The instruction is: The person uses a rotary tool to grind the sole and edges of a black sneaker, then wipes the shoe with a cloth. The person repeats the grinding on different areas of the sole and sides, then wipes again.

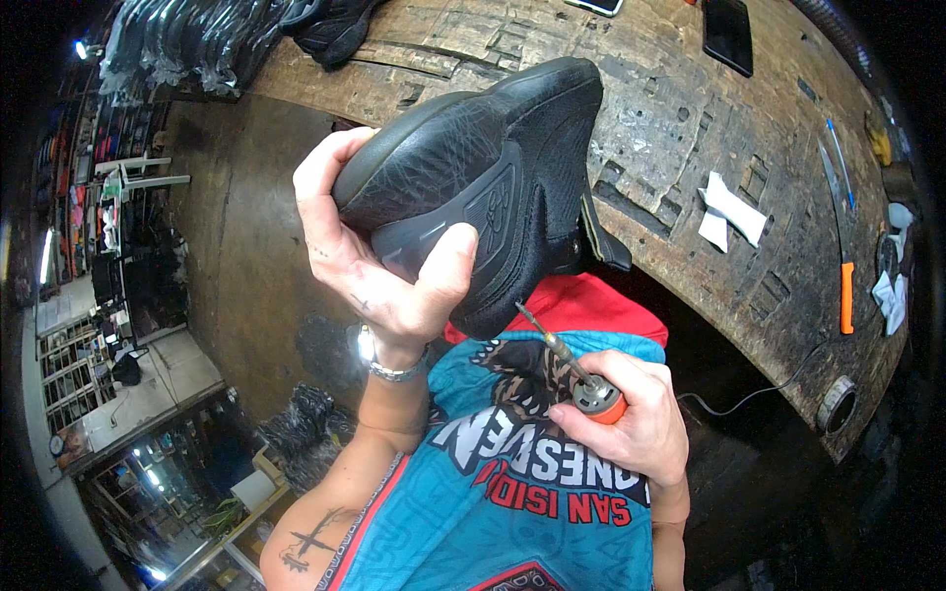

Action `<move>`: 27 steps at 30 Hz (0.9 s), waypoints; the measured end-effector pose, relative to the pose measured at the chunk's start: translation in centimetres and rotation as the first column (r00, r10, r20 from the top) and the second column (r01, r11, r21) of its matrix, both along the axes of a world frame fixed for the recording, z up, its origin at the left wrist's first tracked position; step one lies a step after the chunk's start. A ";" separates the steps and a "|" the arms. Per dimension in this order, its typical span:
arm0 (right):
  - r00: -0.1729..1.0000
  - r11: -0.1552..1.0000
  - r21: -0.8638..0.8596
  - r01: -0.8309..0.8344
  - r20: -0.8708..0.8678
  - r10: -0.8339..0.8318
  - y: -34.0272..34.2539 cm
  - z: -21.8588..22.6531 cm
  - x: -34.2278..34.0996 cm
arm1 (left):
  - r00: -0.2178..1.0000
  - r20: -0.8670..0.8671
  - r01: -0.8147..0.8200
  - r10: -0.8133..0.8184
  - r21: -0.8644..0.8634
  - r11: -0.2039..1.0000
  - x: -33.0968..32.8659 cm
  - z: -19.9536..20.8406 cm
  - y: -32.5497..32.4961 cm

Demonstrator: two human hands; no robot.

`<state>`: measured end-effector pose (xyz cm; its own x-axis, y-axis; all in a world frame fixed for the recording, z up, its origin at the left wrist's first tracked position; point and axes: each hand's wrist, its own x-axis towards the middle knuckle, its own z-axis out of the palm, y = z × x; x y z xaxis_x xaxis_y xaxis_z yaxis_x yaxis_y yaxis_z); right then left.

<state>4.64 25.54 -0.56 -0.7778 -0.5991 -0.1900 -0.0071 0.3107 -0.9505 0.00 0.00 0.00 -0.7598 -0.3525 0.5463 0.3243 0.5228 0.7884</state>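
My left hand [370,261] is closed round the sole and side of a black high-top sneaker [458,182], its thumb pressed on the side panel. The shoe is tilted in the air between my body and the workbench. In my right hand [636,409] is a soldering iron [595,396] with an orange handle and a thin metal shaft. The iron's tip points up and left, at the shoe's lower edge; whether it touches I cannot tell. The far side of the shoe is hidden.
A worn wooden workbench [680,128] spans the upper right. On it lie another black shoe [330,34], a black phone [727,37], white scraps [731,212], an orange-handled knife [845,295] and a round tin [837,404]. A thin cord [749,396] runs at its near edge. Plastic-wrapped items [182,44] hang upper left.
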 end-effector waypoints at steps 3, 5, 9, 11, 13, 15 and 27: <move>1.000 1.000 -0.011 0.007 -0.005 -0.008 0.0 -0.2 0.0 | 1.000 -0.014 -0.013 0.013 -0.004 1.000 -0.1 -0.1 0.1; 1.000 1.000 -0.024 0.010 0.008 -0.010 -0.1 -0.2 0.0 | 1.000 -0.012 -0.013 0.013 -0.020 1.000 -0.1 0.0 0.1; 0.999 0.999 -0.017 0.029 -0.035 -0.030 -0.1 -0.2 -0.2 | 1.000 -0.016 -0.015 0.015 -0.016 1.000 -0.1 -0.1 0.0; 0.999 0.999 -0.016 0.031 -0.024 -0.031 -0.2 -0.3 -0.2 | 1.000 -0.017 -0.006 0.006 -0.016 1.000 -0.1 -0.1 0.0; 0.999 0.999 -0.042 0.028 -0.019 -0.028 -0.3 -0.4 -0.1 | 1.000 -0.012 -0.010 0.010 -0.007 1.000 -0.1 -0.1 0.0; 0.999 0.999 -0.046 0.026 -0.017 -0.027 -0.3 -0.5 -0.1 | 1.000 -0.008 -0.014 0.014 -0.003 1.000 -0.1 -0.1 0.0; 1.000 0.999 -0.047 0.018 -0.014 -0.018 -0.3 -0.6 0.0 | 1.000 0.000 -0.011 0.011 -0.003 1.000 0.0 -0.2 -0.2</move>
<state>4.67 25.22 -1.14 -0.7909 -0.5930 -0.1512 -0.0155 0.2663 -0.9638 0.02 -0.20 -0.20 -0.7555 -0.3592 0.5478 0.3187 0.5291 0.7864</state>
